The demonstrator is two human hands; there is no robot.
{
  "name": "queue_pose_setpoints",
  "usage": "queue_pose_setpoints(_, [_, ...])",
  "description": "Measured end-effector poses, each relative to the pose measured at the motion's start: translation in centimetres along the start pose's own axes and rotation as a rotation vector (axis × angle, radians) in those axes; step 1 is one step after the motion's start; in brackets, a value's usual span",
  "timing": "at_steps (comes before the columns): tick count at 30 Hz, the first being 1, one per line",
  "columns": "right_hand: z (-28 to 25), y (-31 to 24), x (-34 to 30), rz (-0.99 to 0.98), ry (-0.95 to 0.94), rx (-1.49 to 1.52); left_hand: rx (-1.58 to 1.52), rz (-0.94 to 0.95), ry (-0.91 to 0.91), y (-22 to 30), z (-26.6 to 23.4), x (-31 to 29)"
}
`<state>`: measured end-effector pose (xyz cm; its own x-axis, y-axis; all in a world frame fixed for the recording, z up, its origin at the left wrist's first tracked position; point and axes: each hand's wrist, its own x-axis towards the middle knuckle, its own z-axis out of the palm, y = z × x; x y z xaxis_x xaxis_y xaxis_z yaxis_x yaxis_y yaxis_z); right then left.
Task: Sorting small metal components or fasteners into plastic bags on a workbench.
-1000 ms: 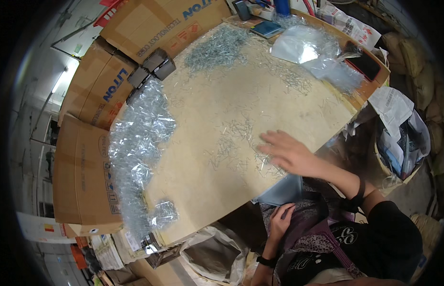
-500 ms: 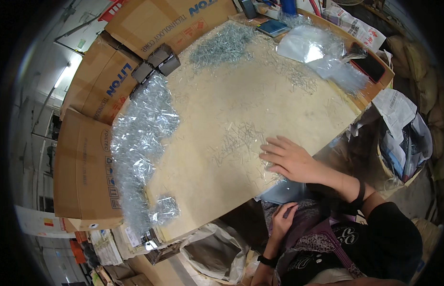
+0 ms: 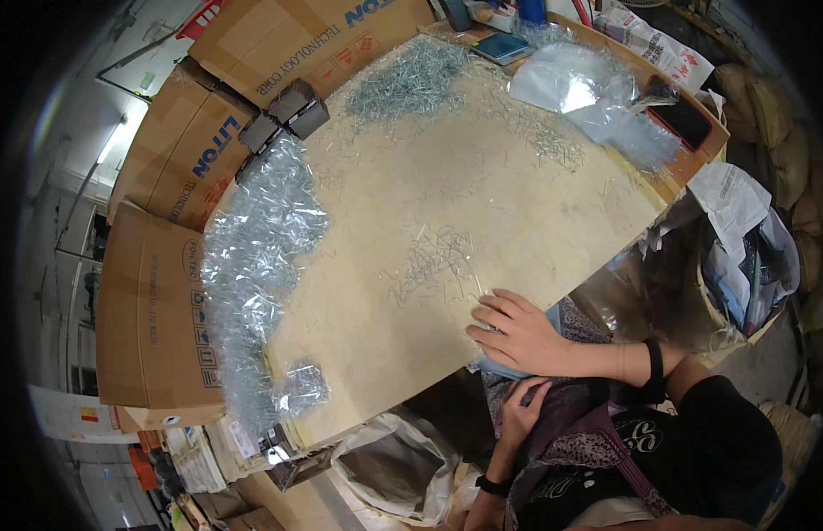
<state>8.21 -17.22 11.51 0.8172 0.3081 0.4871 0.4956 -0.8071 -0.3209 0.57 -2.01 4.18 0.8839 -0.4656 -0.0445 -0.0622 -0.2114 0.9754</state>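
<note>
My right hand [image 3: 522, 336] lies palm down at the near edge of the wooden tabletop [image 3: 385, 195], fingers stretched out. A few thin silvery metal pins show by its fingertips. Beyond it a loose scatter of such pins [image 3: 436, 257] is spread on the wood. Below the edge, a bluish-grey piece [image 3: 498, 368] shows under my right hand, mostly hidden by it. My left hand [image 3: 523, 409] is just beneath, in front of purple patterned cloth, its fingers curled; what they hold is hidden.
Clear packets of pins [image 3: 261, 239] are heaped along the left side. A pile of loose pins [image 3: 407, 84] lies at the back. Clear plastic bags [image 3: 570, 80] and a dark phone [image 3: 685, 122] lie far right. Cartons [image 3: 155, 301] wall the left; an open sack [image 3: 394, 469] stands below.
My right hand has drawn back toward me and slightly left, over the table's edge, and now covers more of the bluish-grey piece. My left hand has hardly moved.
</note>
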Motion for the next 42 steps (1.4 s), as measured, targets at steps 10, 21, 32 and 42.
queue_pose_setpoints(10, [-3.0, 1.1, -1.4, 0.03, -0.002, 0.023, -0.009, -0.014, -0.045, 0.8, -0.5, -0.2])
queue_pose_setpoints(21, [-4.4, 1.7, -0.3, 0.067, -0.002, -0.032, 0.059, -0.021, -0.095, 0.1, -0.4, -0.1])
queue_pose_setpoints(32, [-5.3, 3.2, -6.8, -0.073, 0.057, 0.465, 0.13, -0.031, -0.097, 1.6, -1.0, 0.5])
queue_pose_setpoints(42, [-5.2, 3.7, -2.0, -0.006, 0.168, 0.258, 0.185, -0.053, -0.065, 0.3, -1.3, 0.7])
